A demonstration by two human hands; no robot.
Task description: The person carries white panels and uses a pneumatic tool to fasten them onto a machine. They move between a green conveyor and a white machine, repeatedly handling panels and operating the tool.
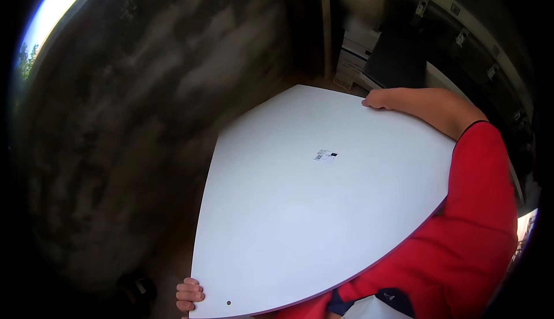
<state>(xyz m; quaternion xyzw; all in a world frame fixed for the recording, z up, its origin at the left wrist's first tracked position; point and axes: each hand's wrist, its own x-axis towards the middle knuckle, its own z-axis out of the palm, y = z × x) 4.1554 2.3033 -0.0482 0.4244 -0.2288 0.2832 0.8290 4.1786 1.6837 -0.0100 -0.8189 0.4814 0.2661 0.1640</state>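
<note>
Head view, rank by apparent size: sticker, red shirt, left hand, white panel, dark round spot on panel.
1. White panel
2. Red shirt
3. Left hand, visible part only
4. Sticker
5. Dark round spot

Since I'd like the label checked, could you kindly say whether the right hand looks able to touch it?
Probably not as things stand: the right hand is occupied at the far edge of the white panel, though nothing covers the label.
</note>
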